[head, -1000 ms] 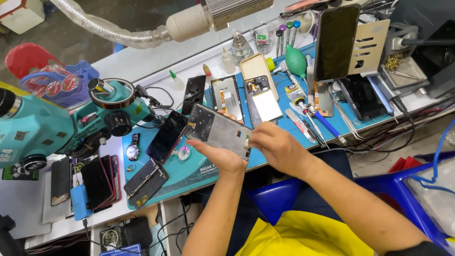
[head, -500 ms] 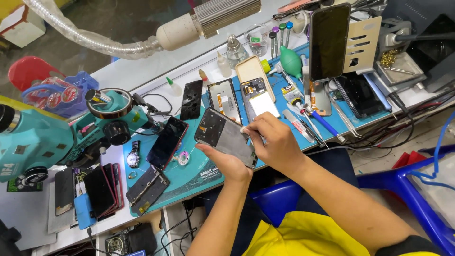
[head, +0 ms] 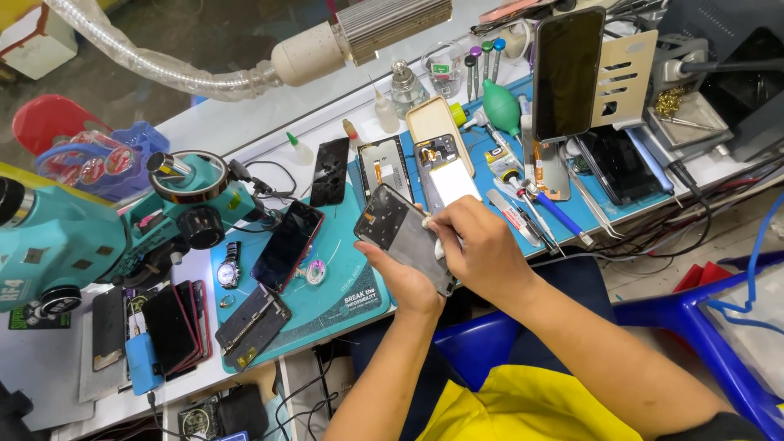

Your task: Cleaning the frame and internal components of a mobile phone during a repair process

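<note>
blue mat (head: 343,302): two hands, left hand (head: 404,282), right hand (head: 478,249), one phone panel (head: 400,233).

— What colours are on the bench?
— A teal rubber work mat (head: 327,286), a turquoise metal microscope (head: 73,237), a green rubber blower bulb (head: 500,104).
— And below?
— A blue plastic stool (head: 653,314), a yellow cloth garment (head: 523,412).

Your white workbench (head: 245,122) carries a teal repair mat (head: 343,269) and, to its right, a blue mat (head: 572,204). On the teal mat lie a red-edged phone (head: 287,245), a wristwatch (head: 229,267) and a dark phone frame (head: 251,322). A teal microscope (head: 90,237) stands at left; squeeze bottles (head: 300,149) line the far edge.
</note>
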